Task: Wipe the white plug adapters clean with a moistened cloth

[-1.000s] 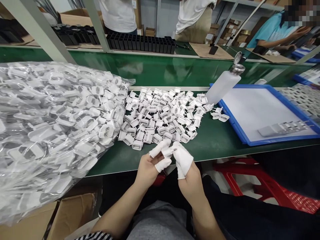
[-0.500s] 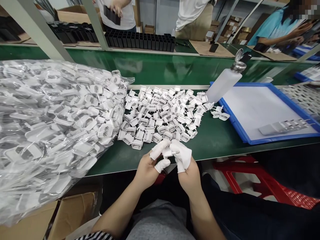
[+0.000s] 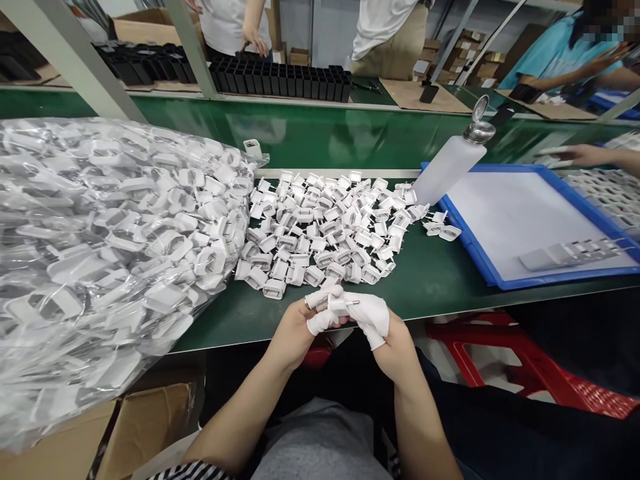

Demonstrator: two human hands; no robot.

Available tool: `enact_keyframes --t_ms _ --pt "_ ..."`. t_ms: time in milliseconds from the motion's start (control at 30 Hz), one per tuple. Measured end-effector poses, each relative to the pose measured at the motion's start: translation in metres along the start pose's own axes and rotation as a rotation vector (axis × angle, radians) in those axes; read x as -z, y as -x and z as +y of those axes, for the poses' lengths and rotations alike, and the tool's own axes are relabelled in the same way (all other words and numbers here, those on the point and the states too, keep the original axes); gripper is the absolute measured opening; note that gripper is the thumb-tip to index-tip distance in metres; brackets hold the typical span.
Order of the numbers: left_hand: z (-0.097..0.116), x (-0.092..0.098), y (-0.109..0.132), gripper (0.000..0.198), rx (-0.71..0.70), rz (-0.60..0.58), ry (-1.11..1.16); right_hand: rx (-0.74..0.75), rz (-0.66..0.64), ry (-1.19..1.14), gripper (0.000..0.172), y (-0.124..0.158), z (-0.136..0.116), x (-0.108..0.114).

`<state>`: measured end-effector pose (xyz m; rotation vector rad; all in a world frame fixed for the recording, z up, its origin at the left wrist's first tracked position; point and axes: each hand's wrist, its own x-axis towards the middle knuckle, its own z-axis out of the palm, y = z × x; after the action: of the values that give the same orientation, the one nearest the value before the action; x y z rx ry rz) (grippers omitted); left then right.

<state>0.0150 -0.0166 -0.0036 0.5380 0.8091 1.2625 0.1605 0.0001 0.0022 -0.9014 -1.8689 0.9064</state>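
Note:
My left hand [image 3: 299, 328] and my right hand [image 3: 386, 330] meet at the near edge of the green table [image 3: 430, 277]. Both wear white finger cots. Together they pinch one small white plug part [image 3: 339, 305], whose metal pins point right. Just beyond the hands lies a heap of the same white plug parts [image 3: 327, 227]. A big clear plastic bag [image 3: 100, 247] full of more such parts fills the left side.
A blue tray [image 3: 480, 257] at the right holds a white sheet and a row of plug parts [image 3: 575, 253]. A white dispenser bottle [image 3: 447, 170] leans at its corner. Another person's hand [image 3: 575, 157] reaches in at far right. A red stool [image 3: 505, 373] stands below.
My hands have dropped slightly toward me and turned the plug part so its pins point right. Another person's hand has come into view at the far right.

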Motion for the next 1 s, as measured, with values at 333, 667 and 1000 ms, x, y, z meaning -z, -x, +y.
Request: enact_keyframes --t_ms 333,667,1000 --pt "-0.001 -0.001 -0.001 0.036 0.163 -0.132 0.197 -0.369 0.124 -0.623 0.009 0.012 0.016 -0.005" --pt "-0.013 -0.003 -0.001 0.033 0.201 -0.134 0.247 -0.567 0.194 -0.889 0.013 0.011 0.013 -0.011" --pt "-0.003 -0.002 -0.005 0.041 0.376 -0.171 0.157 -0.494 -0.127 -0.716 0.015 0.006 0.017 0.019"
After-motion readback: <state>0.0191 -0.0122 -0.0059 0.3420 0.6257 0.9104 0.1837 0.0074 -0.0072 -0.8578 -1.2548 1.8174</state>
